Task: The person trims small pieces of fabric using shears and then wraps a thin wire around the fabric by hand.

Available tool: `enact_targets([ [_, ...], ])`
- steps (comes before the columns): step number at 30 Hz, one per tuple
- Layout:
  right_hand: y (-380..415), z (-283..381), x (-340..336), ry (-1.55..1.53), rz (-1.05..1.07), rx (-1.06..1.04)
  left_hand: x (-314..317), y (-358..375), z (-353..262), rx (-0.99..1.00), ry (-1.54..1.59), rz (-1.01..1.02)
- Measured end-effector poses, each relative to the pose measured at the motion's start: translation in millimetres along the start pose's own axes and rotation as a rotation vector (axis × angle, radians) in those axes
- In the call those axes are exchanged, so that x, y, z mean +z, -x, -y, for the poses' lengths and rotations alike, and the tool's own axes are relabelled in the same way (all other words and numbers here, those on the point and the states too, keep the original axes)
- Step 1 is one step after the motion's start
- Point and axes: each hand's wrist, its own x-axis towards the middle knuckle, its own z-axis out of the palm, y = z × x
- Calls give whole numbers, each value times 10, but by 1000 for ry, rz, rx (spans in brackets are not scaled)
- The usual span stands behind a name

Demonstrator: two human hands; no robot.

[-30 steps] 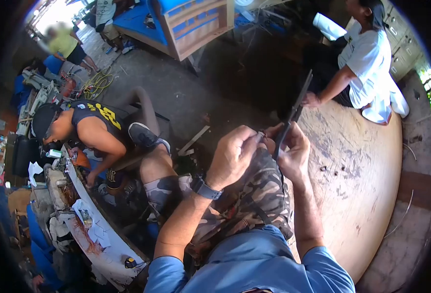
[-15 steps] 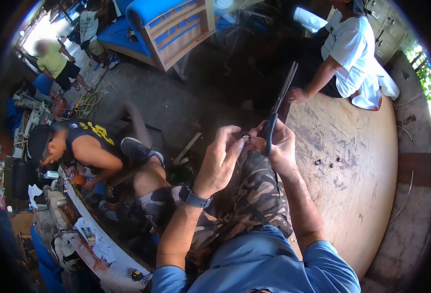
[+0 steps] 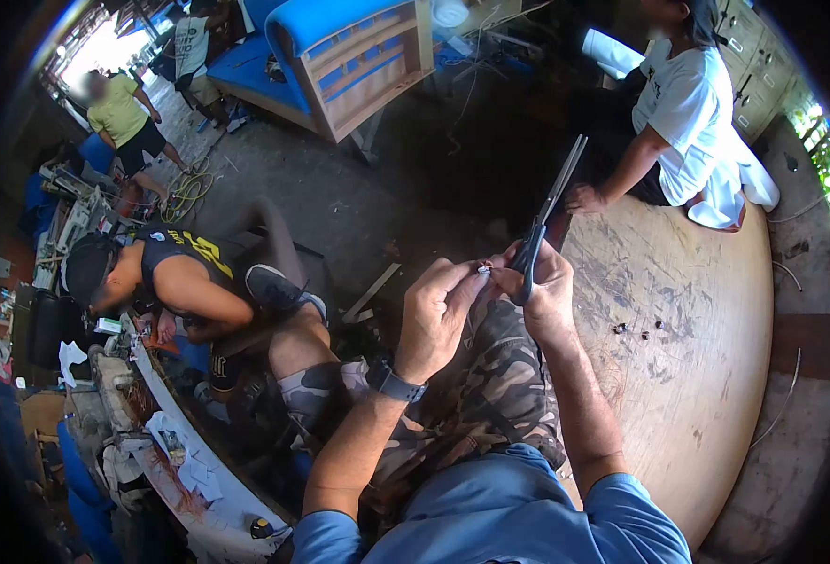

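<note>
My left hand (image 3: 435,315), with a dark watch on its wrist, pinches a small metallic piece (image 3: 483,268) between thumb and fingertips. My right hand (image 3: 550,296) is wrapped round the dark handles of a pair of scissors (image 3: 558,183), whose blades point up and away from me. The fingertips of my right hand also touch the small piece, so both hands meet over my lap. Fine detail of the piece is too small to make out. Several small dark parts (image 3: 646,335) lie on the round wooden surface to the right.
A person in white sits at the far edge of the wooden surface (image 3: 697,414). Another person bends over at the left beside a long cluttered ledge (image 3: 236,526). A blue sofa frame (image 3: 358,80) and two more people are farther back. A tape measure (image 3: 263,528) rests on the ledge.
The view has shifted slightly, so the surroundings sit further right and lower. Both hands remain together at the small piece, and the scissors are still in my right hand.
</note>
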Motion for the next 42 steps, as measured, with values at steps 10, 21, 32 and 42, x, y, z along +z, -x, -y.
enact_targets([
  [10,85,148,-239,983,102,-377,-203,-81,50,107,-54,-166],
  [21,79,294,-570,1585,440,-410,-213,-30,42,30,1,-108],
  [32,76,419,-571,1671,535,-362,-173,-22,35,69,-20,-74],
  [42,196,484,-614,1516,505,-503,-154,-46,-49,7,63,-45],
])
